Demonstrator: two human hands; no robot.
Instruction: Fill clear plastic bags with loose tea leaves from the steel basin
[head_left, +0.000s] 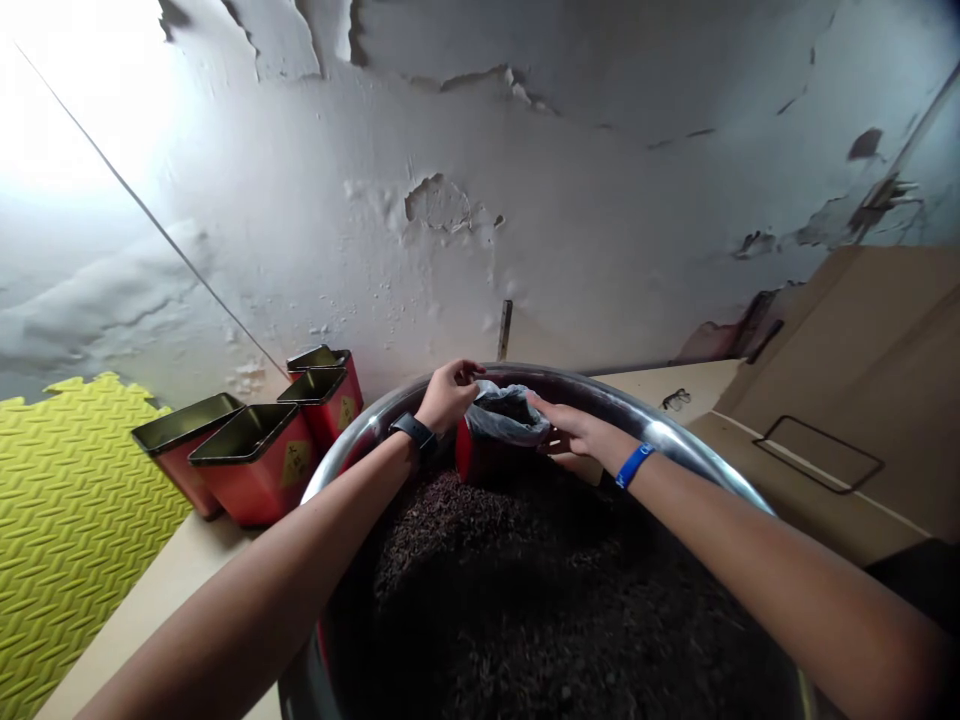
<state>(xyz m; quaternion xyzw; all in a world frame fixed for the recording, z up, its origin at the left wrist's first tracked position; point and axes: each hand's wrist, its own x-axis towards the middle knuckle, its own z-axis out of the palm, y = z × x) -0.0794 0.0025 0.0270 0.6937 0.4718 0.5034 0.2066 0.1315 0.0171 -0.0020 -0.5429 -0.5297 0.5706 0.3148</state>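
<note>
Your curled left hand (448, 397) grips the plastic bag (504, 418) in one red tin (469, 452) within the basin (360, 432), your open right hand (577, 430) touches the bag, and four tins (255, 480) stand left of the basin.

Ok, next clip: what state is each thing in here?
Left hand: curled at the plastic liner's rim.
Right hand: flat against the plastic liner.
Plastic liner: clear, open, folded over the tin's mouth.
Red tin: tilted in the bowl, holding dark leaves.
Steel bowl: heaped with dark leaves.
Four red tins: open, lidless, standing on the tabletop.
Wall: paint peeling.
</note>
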